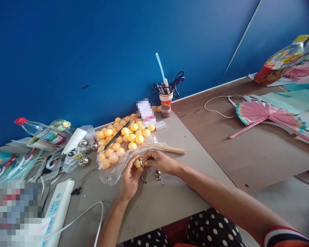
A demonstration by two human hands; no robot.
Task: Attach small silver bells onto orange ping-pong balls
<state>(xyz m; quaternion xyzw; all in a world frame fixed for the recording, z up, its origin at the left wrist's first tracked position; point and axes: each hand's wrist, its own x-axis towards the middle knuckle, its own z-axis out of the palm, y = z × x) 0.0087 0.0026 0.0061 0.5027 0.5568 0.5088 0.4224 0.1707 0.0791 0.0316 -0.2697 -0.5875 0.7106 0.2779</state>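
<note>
My left hand (129, 178) holds an orange-yellow ping-pong ball (137, 164) between thumb and fingers. Dark blue and silvery decoration runs over the ball's right side. Against that side, the fingertips of my right hand (158, 162) are pinched together; whatever is between them is too small to make out. Small shiny metallic pieces (158, 175) lie on the grey table (154, 202) just below my hands. Just beyond them, a clear plastic bag (110, 176) spreads under many more ping-pong balls (132, 138). A wooden stick (173, 150) lies by the bag.
A paper cup (166, 99) with pens and a cable stands by the blue wall, behind a small round tub (165, 111). Left are a white power strip (58, 202), bottles (45, 132) and shiny balls (84, 161). A pink paper fan (267, 111) lies right.
</note>
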